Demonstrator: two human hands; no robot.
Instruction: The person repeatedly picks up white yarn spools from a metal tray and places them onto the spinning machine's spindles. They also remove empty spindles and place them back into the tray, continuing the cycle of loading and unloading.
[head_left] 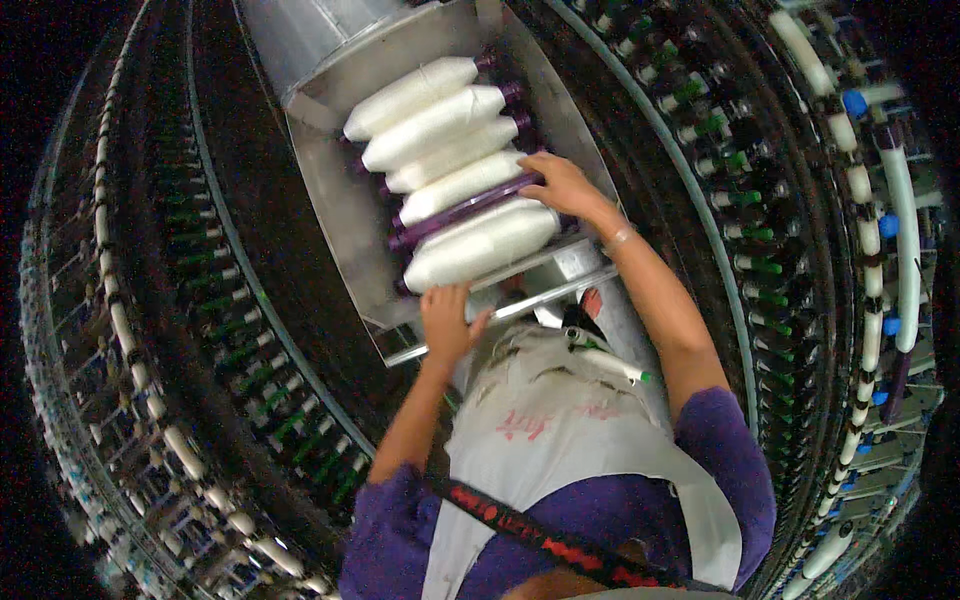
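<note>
A metal cart (pixel 335 215) in front of me holds a row of white yarn bobbins (pixel 440 135) lying crosswise, with purple tube ends showing. Between the two nearest full ones lies a bare purple bobbin tube (pixel 465 212). My right hand (pixel 562 187) has its fingers curled round the right end of this tube. My left hand (pixel 448 320) lies over the cart's near rim (pixel 530 305), fingers bent inward and thumb apart. Its fingertips come close to the nearest white bobbin (pixel 485 245); whether they touch it I cannot tell.
Long spinning frames with rows of green-and-white spindles (pixel 280 395) run along both sides, close to the cart. White bobbins (pixel 905 240) and blue knobs (pixel 888 226) line the right one. A thin white tube with a green tip (pixel 615 367) sticks out of my apron pocket.
</note>
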